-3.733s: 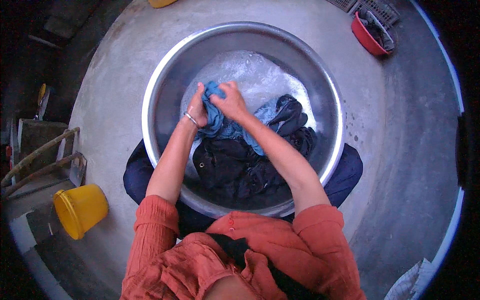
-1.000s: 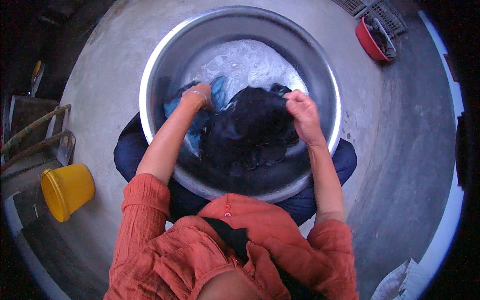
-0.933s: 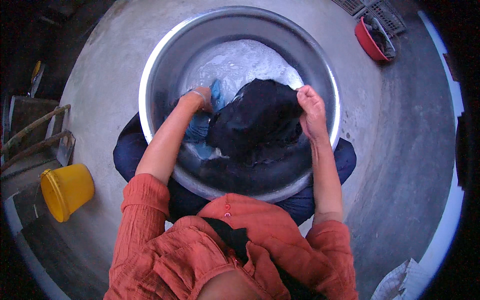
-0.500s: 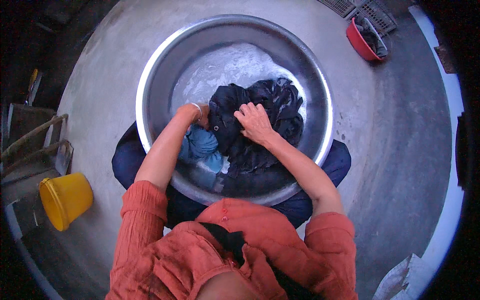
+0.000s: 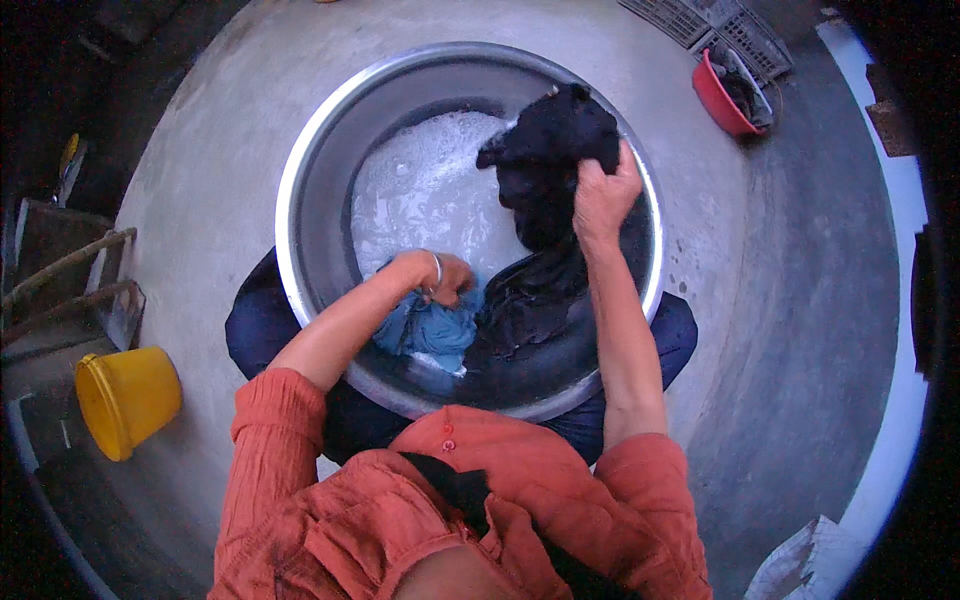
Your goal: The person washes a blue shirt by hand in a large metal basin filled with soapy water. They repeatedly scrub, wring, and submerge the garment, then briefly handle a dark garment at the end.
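A wide metal basin [image 5: 291, 215] stands between my knees, with cloudy, sudsy water [image 5: 425, 190] in it. My right hand [image 5: 605, 200] is closed on a bunched black garment [image 5: 550, 150], lifted toward the far right rim. Its lower part trails down to a dark, wet heap of cloth [image 5: 530, 310] at the near right. Low in the basin, my left hand [image 5: 450, 280], with a bracelet at the wrist, has curled fingers on a wet blue cloth [image 5: 425, 330]. Those fingertips are slightly blurred and partly hidden.
A yellow bucket [image 5: 130, 402] lies tipped on the concrete floor [image 5: 225, 180] at left, near wooden handles [image 5: 65, 270]. At the far right a red tub [image 5: 722, 98] holds dark cloth, beside grey plastic crates [image 5: 750, 45]. A pale sheet or sack [image 5: 805, 560] is at lower right.
My right hand has raised the black garment and carried it to the far right. My left hand has moved right and nearer to me, onto the blue cloth. More sudsy water shows.
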A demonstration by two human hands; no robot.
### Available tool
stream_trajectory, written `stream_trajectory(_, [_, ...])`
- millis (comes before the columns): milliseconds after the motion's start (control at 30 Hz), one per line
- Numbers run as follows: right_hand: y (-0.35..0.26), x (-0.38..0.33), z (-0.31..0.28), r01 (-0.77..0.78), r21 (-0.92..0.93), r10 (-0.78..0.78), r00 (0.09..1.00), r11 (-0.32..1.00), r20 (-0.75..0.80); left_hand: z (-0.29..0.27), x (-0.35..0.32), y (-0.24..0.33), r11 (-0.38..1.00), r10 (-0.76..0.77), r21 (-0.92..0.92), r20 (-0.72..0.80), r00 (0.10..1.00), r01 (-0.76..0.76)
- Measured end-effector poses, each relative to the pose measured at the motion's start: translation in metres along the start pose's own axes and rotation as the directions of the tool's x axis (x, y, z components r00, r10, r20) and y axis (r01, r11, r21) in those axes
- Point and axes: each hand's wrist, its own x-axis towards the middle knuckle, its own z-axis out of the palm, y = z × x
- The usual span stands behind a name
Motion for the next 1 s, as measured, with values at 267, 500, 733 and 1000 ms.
stream_trajectory(267, [0.014,-0.044,0.057,0.064,-0.080,-0.003,0.803,0.995,0.596,0.017,0.004,0.021,0.972,0.225,-0.045,-0.076,0.971,-0.229])
stream_trajectory(500, [0.020,-0.089,-0.041,0.684,-0.483,0.603,0.078,0.546,0.794,0.008,0.015,-0.012,0.999,0.008,-0.040,-0.485,0.875,-0.031])
stream_trajectory(733, [0.021,-0.133,-0.061,0.767,-0.380,0.204,0.320,0.517,0.925,0.011,0.020,-0.010,0.988,0.108,-0.029,-0.580,0.807,-0.153])
stream_trajectory(1000, [-0.066,-0.152,-0.054,0.404,-0.336,0.162,0.407,0.851,0.899,-0.007,0.011,-0.006,0.978,0.041,-0.066,-0.867,0.497,-0.196])
